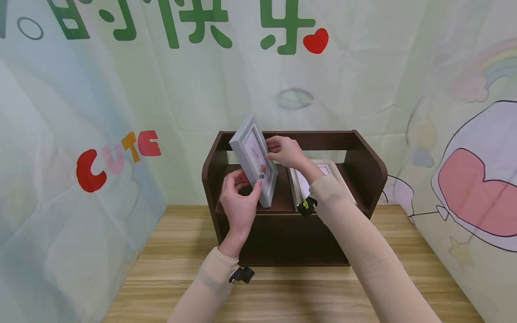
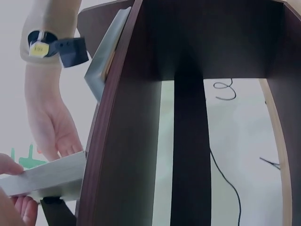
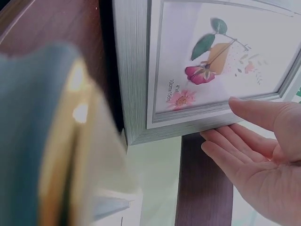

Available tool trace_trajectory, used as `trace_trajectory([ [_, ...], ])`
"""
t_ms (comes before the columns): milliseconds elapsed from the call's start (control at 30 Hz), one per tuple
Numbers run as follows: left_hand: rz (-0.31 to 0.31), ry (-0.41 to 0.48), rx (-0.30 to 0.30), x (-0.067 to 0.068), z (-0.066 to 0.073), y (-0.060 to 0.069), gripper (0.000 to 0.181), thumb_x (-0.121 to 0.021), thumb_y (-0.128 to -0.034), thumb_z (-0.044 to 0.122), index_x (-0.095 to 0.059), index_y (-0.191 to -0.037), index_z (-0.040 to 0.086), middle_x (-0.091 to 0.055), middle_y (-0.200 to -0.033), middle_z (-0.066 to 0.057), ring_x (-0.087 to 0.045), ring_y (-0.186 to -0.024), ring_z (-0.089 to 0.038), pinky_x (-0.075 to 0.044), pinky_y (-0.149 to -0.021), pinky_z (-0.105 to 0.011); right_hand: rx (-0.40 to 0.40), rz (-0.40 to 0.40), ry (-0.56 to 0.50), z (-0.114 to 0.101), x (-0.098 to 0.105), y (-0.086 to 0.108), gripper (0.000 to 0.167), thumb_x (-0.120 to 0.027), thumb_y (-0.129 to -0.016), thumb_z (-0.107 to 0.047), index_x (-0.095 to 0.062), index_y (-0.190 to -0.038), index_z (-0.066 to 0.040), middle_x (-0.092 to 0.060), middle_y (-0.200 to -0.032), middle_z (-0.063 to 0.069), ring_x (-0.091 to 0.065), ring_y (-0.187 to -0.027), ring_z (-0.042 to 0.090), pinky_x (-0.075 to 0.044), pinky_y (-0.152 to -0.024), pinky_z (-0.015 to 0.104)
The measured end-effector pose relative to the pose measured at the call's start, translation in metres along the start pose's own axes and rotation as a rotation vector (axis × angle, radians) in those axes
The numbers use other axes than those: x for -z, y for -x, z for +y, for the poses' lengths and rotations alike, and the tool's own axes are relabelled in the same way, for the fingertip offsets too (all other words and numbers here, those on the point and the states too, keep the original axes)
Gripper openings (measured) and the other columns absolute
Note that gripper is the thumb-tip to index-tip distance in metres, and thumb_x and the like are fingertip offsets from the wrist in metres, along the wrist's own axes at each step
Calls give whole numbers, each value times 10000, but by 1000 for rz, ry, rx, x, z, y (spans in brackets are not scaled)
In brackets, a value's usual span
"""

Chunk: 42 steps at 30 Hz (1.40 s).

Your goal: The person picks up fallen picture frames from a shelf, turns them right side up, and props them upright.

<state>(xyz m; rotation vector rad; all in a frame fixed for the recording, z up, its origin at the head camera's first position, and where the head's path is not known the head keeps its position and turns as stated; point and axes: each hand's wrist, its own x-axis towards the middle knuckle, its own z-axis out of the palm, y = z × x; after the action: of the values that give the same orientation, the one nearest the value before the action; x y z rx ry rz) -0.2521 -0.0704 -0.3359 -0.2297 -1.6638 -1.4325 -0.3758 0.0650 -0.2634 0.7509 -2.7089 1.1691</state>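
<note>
A grey picture frame (image 1: 256, 161) with a floral print stands tilted at the left of the dark brown shelf's upper level. My left hand (image 1: 239, 199) grips its lower left side, thumb toward the front and fingers behind. My right hand (image 1: 286, 151) pinches the opposite edge. In the right wrist view, the right thumb (image 3: 256, 112) lies at the front rim of the frame (image 3: 134, 94), with the other fingers at its outer edge. In the left wrist view, the frame (image 2: 51, 175) appears edge-on, with a black piece (image 2: 57, 211) beneath it.
The dark brown shelf unit (image 1: 282, 242) stands on a wood-grain table (image 1: 177, 251), against printed cloth (image 1: 355, 89). Several other frames (image 1: 337, 177) lean together at the right of its upper level, under my right forearm. Their edges are blurred close up in the right wrist view.
</note>
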Motion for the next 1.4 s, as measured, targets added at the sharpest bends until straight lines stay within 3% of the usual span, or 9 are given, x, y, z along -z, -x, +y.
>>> trace_trajectory([
  [133, -16, 0, 14, 8, 17, -5, 315, -731, -758, -47, -602, -1037, -113, -589, -981, -252, -615, -885, -349, -550, -789, -467, -34, 21, 3, 0, 1, 2, 441, -675, -864, -134, -562, -1272, -8, -642, -1211, 158, -628, -1107, 259, -515, -922, 351],
  [433, -84, -10, 21, 21, 11, -17, 312, -702, -783, -56, -614, -1075, -124, -602, -1005, -267, -626, -905, -359, -545, -803, -466, -139, 66, -28, -4, 6, 9, 418, -683, -864, -155, -569, -1236, -3, -641, -1204, 154, -617, -1112, 254, -515, -913, 354],
  [500, -107, -4, 30, 24, 9, -21, 315, -691, -791, -62, -608, -1087, -130, -603, -1016, -273, -622, -917, -363, -538, -816, -472, -157, 74, -34, -3, 7, 11, 414, -684, -864, -163, -562, -1226, -2, -636, -1204, 158, -607, -1119, 258, -513, -914, 359],
  [733, -165, 17, 57, 27, -26, -30, 348, -692, -824, -7, -607, -1155, -78, -598, -1067, -251, -610, -978, -336, -528, -861, -445, -206, 85, -57, 4, 8, 16, 416, -691, -857, -160, -523, -1204, -3, -621, -1209, 171, -586, -1137, 276, -506, -925, 388],
  [1100, -169, -79, 102, 22, -27, -29, 371, -616, -898, 35, -558, -1260, -16, -568, -1131, -181, -595, -1062, -258, -522, -908, -379, -232, 121, -99, 4, 9, 23, 419, -696, -852, -145, -511, -1199, -1, -619, -1210, 175, -593, -1145, 279, -507, -929, 401],
  [1400, -115, -115, 111, 19, -28, -29, 402, -621, -888, 27, -550, -1281, -20, -589, -1138, -190, -606, -1067, -268, -525, -916, -381, -216, 105, -49, 7, 12, 28, 411, -671, -868, -132, -562, -1229, 30, -638, -1204, 190, -629, -1106, 285, -512, -929, 386],
])
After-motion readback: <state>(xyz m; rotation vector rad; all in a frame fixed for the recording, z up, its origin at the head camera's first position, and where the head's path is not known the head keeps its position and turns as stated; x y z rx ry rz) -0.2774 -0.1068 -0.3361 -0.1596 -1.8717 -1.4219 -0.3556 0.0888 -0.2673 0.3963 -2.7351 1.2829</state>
